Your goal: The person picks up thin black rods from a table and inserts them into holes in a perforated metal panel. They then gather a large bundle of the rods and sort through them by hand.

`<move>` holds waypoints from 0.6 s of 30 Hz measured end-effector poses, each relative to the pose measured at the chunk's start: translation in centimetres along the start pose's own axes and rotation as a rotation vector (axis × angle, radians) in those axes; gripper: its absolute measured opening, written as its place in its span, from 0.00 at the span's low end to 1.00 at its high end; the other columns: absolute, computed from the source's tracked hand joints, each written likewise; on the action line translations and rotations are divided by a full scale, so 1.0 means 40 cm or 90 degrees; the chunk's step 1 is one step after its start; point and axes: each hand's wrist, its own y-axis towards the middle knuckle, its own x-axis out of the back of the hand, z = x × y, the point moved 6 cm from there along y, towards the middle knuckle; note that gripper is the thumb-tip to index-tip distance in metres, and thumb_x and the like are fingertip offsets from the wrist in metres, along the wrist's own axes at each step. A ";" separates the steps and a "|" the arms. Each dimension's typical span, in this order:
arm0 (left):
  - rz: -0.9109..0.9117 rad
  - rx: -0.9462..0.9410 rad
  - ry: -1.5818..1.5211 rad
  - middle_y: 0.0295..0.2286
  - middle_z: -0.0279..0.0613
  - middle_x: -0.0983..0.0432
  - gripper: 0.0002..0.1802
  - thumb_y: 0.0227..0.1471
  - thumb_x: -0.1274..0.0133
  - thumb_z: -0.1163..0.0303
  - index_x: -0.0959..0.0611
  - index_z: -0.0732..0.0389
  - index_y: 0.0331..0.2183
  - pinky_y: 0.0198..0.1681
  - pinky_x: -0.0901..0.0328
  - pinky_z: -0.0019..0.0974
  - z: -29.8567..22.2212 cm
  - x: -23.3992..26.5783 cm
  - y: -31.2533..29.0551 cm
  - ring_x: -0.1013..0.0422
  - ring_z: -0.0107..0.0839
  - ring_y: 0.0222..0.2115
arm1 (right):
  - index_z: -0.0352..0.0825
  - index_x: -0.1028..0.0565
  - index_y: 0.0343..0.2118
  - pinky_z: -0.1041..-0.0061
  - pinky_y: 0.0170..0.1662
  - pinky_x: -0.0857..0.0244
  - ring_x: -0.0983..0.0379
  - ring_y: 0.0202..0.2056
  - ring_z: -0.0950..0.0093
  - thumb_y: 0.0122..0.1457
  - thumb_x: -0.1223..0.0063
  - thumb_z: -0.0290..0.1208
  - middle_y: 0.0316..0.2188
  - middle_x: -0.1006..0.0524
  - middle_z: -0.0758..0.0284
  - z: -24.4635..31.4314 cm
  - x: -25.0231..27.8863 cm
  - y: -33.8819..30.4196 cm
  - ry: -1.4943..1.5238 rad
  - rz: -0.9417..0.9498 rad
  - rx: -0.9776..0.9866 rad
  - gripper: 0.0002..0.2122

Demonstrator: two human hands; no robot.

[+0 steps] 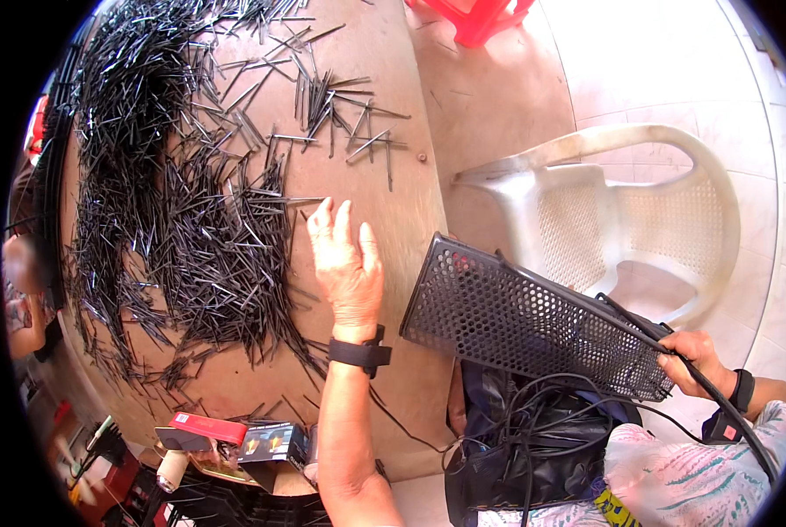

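Observation:
A large heap of thin black sticks (pixel 226 255) covers the left half of the wooden table (pixel 393 176), with looser ones scattered toward its far side. My left hand (pixel 349 263) hovers over or rests on the tabletop at the heap's right edge. Its fingers are stretched and apart, and the tip of one stick lies close to them. At the right, my right hand (pixel 700 360) grips the near end of a black perforated panel (pixel 533 321). The panel slants from the table's right edge toward my body. A black cable (pixel 727 408) runs beside that hand.
Beyond the panel stands a white plastic chair (pixel 648 193); a red stool (pixel 472 22) is farther off. Small boxes (pixel 270 443) sit at the table's near left corner. A black bag (pixel 489 448) with tangled cables lies by my lap. Another person (pixel 25 299) is at the far left.

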 end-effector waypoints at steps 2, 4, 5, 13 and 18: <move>-0.006 0.012 -0.015 0.43 0.50 0.39 0.18 0.40 0.52 0.76 0.30 0.65 0.39 0.48 0.47 0.42 -0.014 -0.014 0.013 0.43 0.47 0.45 | 0.28 0.30 0.22 0.73 0.19 0.39 0.32 0.15 0.65 0.40 0.51 0.22 0.14 0.30 0.58 0.007 0.026 0.027 -0.009 -0.004 -0.001 0.04; 0.003 0.035 -0.015 0.43 0.50 0.39 0.18 0.40 0.51 0.76 0.30 0.66 0.39 0.48 0.46 0.42 -0.013 -0.026 0.029 0.43 0.47 0.45 | 0.28 0.30 0.22 0.73 0.19 0.39 0.32 0.16 0.65 0.40 0.51 0.22 0.14 0.30 0.58 0.015 0.055 0.067 -0.029 0.015 0.010 0.05; 0.020 0.052 -0.018 0.43 0.50 0.39 0.19 0.40 0.51 0.77 0.30 0.66 0.39 0.47 0.46 0.42 -0.007 -0.039 0.038 0.43 0.47 0.45 | 0.28 0.30 0.22 0.73 0.19 0.39 0.32 0.16 0.65 0.41 0.51 0.22 0.15 0.30 0.58 0.017 0.066 0.087 -0.043 0.031 0.013 0.05; 0.070 0.056 0.090 0.45 0.50 0.42 0.20 0.40 0.51 0.76 0.30 0.64 0.40 0.49 0.49 0.46 -0.022 -0.152 0.150 0.46 0.48 0.47 | 0.29 0.29 0.23 0.73 0.19 0.40 0.33 0.16 0.66 0.40 0.50 0.23 0.13 0.31 0.59 -0.037 0.178 0.295 -0.043 0.106 -0.002 0.05; 0.110 -0.012 0.130 0.48 0.47 0.45 0.22 0.41 0.52 0.72 0.30 0.52 0.43 0.50 0.55 0.53 -0.044 -0.269 0.303 0.49 0.48 0.49 | 0.29 0.30 0.20 0.72 0.17 0.42 0.35 0.14 0.66 0.40 0.52 0.23 0.11 0.34 0.61 -0.053 0.244 0.428 -0.017 0.145 0.069 0.04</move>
